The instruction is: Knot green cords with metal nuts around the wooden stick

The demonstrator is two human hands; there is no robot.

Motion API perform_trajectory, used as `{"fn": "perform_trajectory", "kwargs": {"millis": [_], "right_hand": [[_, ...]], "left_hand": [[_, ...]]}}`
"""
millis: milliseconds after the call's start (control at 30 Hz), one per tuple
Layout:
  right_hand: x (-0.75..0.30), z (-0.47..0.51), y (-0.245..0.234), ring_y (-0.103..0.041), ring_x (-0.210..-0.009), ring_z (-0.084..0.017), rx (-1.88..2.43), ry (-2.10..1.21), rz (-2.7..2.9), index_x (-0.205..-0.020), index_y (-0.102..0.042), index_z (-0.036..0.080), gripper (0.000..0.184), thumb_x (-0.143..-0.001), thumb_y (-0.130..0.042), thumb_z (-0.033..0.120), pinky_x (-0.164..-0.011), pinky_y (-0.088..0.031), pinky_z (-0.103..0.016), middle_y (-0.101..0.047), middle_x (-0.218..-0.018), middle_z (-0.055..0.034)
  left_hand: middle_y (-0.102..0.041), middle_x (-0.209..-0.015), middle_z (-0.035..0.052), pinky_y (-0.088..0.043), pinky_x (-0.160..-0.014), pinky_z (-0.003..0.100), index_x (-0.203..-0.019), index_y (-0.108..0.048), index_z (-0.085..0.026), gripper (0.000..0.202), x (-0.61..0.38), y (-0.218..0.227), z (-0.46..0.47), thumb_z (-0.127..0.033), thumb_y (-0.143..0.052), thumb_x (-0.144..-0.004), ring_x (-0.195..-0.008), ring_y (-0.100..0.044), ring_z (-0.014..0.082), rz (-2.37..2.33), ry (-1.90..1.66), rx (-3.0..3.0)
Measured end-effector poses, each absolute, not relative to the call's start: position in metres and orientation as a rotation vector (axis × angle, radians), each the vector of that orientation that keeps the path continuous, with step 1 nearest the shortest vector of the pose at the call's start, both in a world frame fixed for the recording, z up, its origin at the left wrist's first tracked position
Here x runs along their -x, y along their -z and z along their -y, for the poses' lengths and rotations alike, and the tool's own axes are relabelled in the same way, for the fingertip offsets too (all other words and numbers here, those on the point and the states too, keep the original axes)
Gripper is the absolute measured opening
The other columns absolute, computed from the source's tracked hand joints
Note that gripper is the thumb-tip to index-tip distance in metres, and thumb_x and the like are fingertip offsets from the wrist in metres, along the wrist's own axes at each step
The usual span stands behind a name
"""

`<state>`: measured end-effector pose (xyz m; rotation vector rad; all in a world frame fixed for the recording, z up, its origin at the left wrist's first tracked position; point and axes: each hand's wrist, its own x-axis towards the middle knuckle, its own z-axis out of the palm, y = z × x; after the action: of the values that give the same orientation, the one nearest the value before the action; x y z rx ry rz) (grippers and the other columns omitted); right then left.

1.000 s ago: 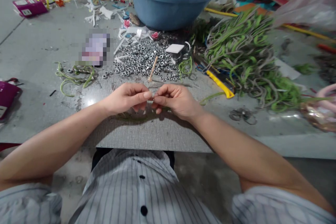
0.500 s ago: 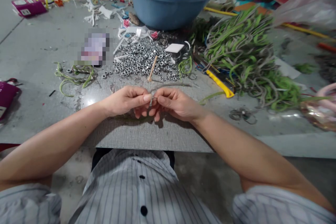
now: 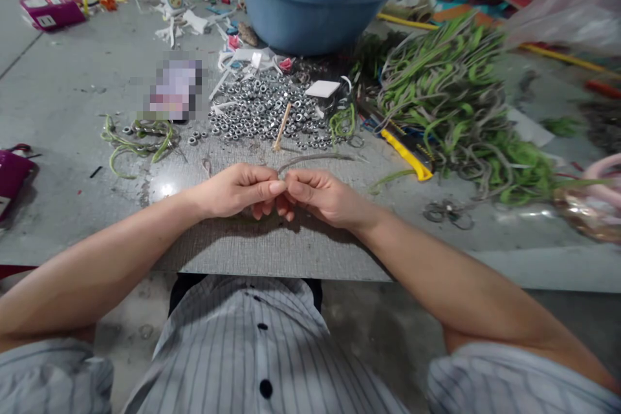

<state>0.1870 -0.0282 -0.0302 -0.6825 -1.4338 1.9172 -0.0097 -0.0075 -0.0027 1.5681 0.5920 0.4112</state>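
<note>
Toward the left of the grey, smooth-topped desk (image 3: 272, 252), well in from its near edge, a loose tangle of thin green cords (image 3: 162, 150) is lying; whether any of it is finished, I cannot tell. To its right, a broad pile of small silvery metal nuts (image 3: 252, 107) is spreading loose. Between that pile and the desk's near edge, the left hand (image 3: 237, 191) and the right hand (image 3: 330, 197) are meeting in a fingertip pinch. Both appear to be gripping the near end of a thin grey cord (image 3: 320, 157), which is trailing rightward beyond the fingers; the held part is hidden. I judge this piece to be mid-work. Toward the right edge, a large heap of green and grey cords (image 3: 451, 90) is lying, apparently unworked, so much seems to be remaining. Compared with half a second earlier, the thumbs are sitting closer together, hiding the pale strand that was showing between them.
</note>
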Motion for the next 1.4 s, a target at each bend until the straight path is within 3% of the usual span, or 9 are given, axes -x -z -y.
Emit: {"fn": "perform_trajectory", "kwargs": {"millis": [233,367,500,633,733,900,1233,1400], "right_hand": [[-0.185,0.030,0.028,-0.057,-0.062,-0.009,0.721,-1.877,1.468,-0.068,-0.059,0.019,0.040,-0.081,-0.067,0.056,-0.056,-0.047,-0.021,-0.061,-0.066,0.0020],[-0.190,0.025,0.026,-0.051,-0.059,-0.009,0.776,-1.631,1.555,-0.068,-0.056,0.020,0.042,-0.081,-0.064,0.059,-0.057,-0.043,-0.023,-0.056,-0.063,0.0035],[-0.202,0.015,0.025,-0.040,-0.054,-0.009,0.990,-1.264,1.734,-0.066,-0.053,0.021,0.046,-0.080,-0.062,0.064,-0.052,-0.034,-0.024,-0.046,-0.057,0.0049],[-0.208,0.007,0.027,-0.040,-0.055,-0.010,1.136,-1.067,1.905,-0.067,-0.055,0.020,0.048,-0.078,-0.061,0.066,-0.052,-0.033,-0.026,-0.046,-0.058,0.0039],[-0.208,0.006,0.030,-0.048,-0.059,-0.012,1.153,-0.908,2.078,-0.069,-0.058,0.019,0.045,-0.084,-0.057,0.062,-0.059,-0.036,-0.027,-0.054,-0.062,0.0010],[-0.210,0.004,0.035,-0.055,-0.068,-0.016,1.207,-0.579,2.293,-0.072,-0.063,0.019,0.035,-0.089,-0.055,0.050,-0.068,-0.039,-0.030,-0.064,-0.070,-0.0030],[-0.213,-0.001,0.041,-0.059,-0.072,-0.020,1.373,-0.373,2.304,-0.080,-0.068,0.020,0.020,-0.088,-0.059,0.035,-0.070,-0.040,-0.032,-0.069,-0.077,-0.0061],[-0.212,-0.001,0.041,-0.056,-0.065,-0.017,1.429,-0.366,2.285,-0.080,-0.070,0.022,0.014,-0.087,-0.062,0.031,-0.065,-0.037,-0.031,-0.069,-0.073,-0.0034]], "left_hand": [[-0.062,-0.064,0.0021,-0.046,-0.051,0.018,-0.069,-0.060,-0.013,0.056,0.010,0.003,0.007,-0.067,-0.055,-0.083,-0.054,-0.054,0.0068,-0.601,-0.412,-1.607],[-0.060,-0.064,0.0012,-0.047,-0.052,0.020,-0.075,-0.057,-0.014,0.052,0.009,0.004,0.007,-0.065,-0.054,-0.085,-0.053,-0.055,0.0077,-0.638,-0.613,-1.651],[-0.060,-0.067,0.0003,-0.045,-0.054,0.022,-0.094,-0.060,-0.014,0.032,0.014,0.008,0.002,-0.045,-0.053,-0.089,-0.056,-0.054,0.0089,-0.866,-0.796,-1.856],[-0.063,-0.074,0.0025,-0.045,-0.065,0.027,-0.090,-0.064,-0.015,0.019,0.024,0.009,-0.006,-0.030,-0.052,-0.085,-0.067,-0.056,0.0129,-1.081,-0.717,-2.307],[-0.065,-0.078,0.0052,-0.045,-0.076,0.033,-0.083,-0.066,-0.016,0.017,0.028,0.010,-0.011,-0.030,-0.056,-0.083,-0.078,-0.057,0.0182,-1.004,-0.516,-2.610],[-0.065,-0.086,0.0070,-0.043,-0.079,0.035,-0.082,-0.067,-0.017,0.011,0.031,0.015,-0.014,-0.019,-0.056,-0.079,-0.083,-0.055,0.0204,-0.990,-0.294,-2.804],[-0.065,-0.089,0.0077,-0.040,-0.081,0.036,-0.086,-0.068,-0.016,0.019,0.033,0.021,-0.019,-0.017,-0.048,-0.086,-0.085,-0.052,0.0208,-1.283,-0.287,-2.850],[-0.065,-0.086,0.0074,-0.041,-0.082,0.038,-0.085,-0.068,-0.018,0.017,0.034,0.023,-0.019,-0.016,-0.051,-0.084,-0.088,-0.053,0.0235,-1.368,-0.378,-2.799]]}}
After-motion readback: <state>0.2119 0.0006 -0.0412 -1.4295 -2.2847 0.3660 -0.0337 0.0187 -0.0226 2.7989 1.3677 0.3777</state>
